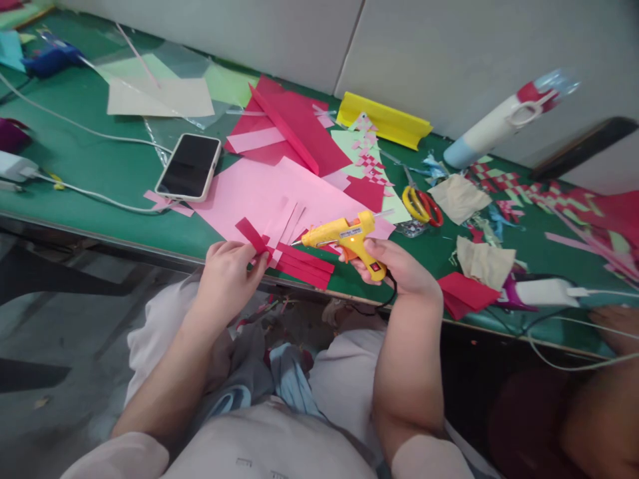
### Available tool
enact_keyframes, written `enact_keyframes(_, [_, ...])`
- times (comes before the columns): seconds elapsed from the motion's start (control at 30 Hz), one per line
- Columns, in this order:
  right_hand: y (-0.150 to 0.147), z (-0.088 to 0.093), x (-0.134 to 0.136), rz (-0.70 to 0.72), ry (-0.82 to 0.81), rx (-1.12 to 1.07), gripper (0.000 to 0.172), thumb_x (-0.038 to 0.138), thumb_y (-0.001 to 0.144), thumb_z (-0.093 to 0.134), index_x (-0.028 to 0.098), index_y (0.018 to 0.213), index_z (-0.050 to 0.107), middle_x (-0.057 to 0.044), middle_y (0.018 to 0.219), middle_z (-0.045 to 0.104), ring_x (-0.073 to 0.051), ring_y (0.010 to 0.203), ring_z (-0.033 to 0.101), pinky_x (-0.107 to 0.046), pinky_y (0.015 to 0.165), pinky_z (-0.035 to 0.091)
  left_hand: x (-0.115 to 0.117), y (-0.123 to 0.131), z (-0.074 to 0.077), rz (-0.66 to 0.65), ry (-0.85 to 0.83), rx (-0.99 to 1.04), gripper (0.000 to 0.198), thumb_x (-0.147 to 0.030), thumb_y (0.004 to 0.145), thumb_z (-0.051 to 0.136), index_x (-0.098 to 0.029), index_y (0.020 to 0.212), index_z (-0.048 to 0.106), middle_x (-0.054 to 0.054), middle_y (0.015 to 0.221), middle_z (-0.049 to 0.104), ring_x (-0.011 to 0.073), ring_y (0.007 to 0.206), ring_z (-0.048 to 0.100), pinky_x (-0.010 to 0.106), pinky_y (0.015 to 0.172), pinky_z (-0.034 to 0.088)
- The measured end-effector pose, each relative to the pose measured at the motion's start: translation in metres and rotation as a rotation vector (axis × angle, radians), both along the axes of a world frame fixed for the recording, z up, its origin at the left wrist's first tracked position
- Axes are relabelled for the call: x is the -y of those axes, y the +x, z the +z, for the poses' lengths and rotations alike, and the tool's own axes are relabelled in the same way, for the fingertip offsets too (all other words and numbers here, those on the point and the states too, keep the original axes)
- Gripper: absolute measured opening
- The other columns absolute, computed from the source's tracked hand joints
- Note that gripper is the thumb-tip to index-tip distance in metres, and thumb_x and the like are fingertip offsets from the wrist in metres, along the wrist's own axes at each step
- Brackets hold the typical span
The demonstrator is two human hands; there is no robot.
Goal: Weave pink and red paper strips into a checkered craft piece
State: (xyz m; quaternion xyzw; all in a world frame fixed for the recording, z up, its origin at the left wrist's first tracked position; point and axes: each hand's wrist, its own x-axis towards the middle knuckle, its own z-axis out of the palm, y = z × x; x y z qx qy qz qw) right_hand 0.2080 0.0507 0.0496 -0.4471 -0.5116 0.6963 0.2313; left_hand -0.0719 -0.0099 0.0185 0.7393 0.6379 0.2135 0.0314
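Note:
My right hand (399, 269) is closed around the handle of a yellow glue gun (343, 234), its nozzle pointing left toward a woven piece of red and pink paper strips (289, 256) at the table's near edge. My left hand (227, 273) pinches the left end of those strips, fingers pressed together on a red strip. The strips lie on a large pink sheet (259, 193).
A phone (188, 166) lies face up to the left. Yellow and red scissors (422, 205), red sheets (294, 126), a yellow folded paper (382, 120), a white bottle (494, 126), cables and paper scraps cover the green table (74, 166). Another person's arm (606, 392) is at the right.

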Motion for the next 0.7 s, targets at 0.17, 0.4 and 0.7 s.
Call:
enact_keyframes(0.17, [0.000, -0.006, -0.005, -0.095, -0.008, -0.085, 0.044, 0.059, 0.080, 0.062, 0.015, 0.084, 0.062, -0.002, 0.069, 0.048, -0.008, 0.050, 0.039, -0.021, 0.039, 0.027, 0.000, 0.000, 0.003, -0.011, -0.017, 0.003, 0.025, -0.031, 0.092, 0.046, -0.019, 0.077, 0.063, 0.005, 0.073, 0.069, 0.0236, 0.078, 0.064, 0.038, 0.079, 0.042])
enact_keyframes(0.4, [-0.003, -0.007, -0.009, -0.195, 0.037, -0.178, 0.047, 0.061, 0.078, 0.062, 0.015, 0.086, 0.061, 0.000, 0.068, 0.046, -0.007, 0.049, 0.041, -0.019, 0.038, 0.025, 0.010, 0.010, 0.010, -0.054, 0.023, -0.103, 0.022, -0.035, 0.091, 0.050, -0.019, 0.084, 0.063, 0.008, 0.080, 0.071, 0.0263, 0.084, 0.064, 0.042, 0.086, 0.042])
enact_keyframes(0.7, [-0.029, -0.007, 0.000, -0.190, 0.423, 0.045, 0.046, 0.060, 0.089, 0.047, 0.016, 0.098, 0.057, -0.002, 0.079, 0.053, -0.010, 0.058, 0.049, -0.022, 0.047, 0.036, 0.023, 0.032, 0.026, -0.054, 0.151, -0.060, 0.020, -0.035, 0.092, 0.053, -0.018, 0.087, 0.062, 0.007, 0.080, 0.070, 0.0229, 0.078, 0.063, 0.043, 0.090, 0.042])
